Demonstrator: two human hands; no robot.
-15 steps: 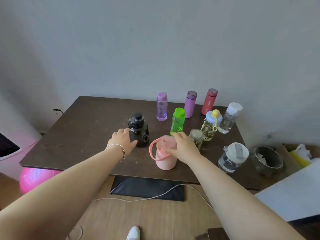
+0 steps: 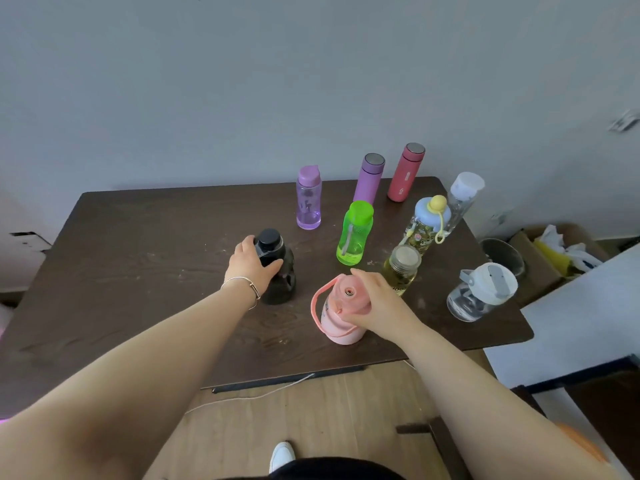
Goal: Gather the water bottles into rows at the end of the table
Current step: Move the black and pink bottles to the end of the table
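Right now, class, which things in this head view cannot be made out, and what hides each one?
- Black bottle: the left hand covers its near side.
- Pink bottle: the right hand hides its right side and the grip there.
- Jar: its label is partly behind the right hand and too small to read.
- Shoe: the bottom edge cuts it off.

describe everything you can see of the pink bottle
The pink bottle is squat, opaque and looks plastic, with a lid with a small round spout and a pink loop handle arching off its left side. It stands upright near the table's front edge, right of the black bottle. The right hand grips its lid from the right.
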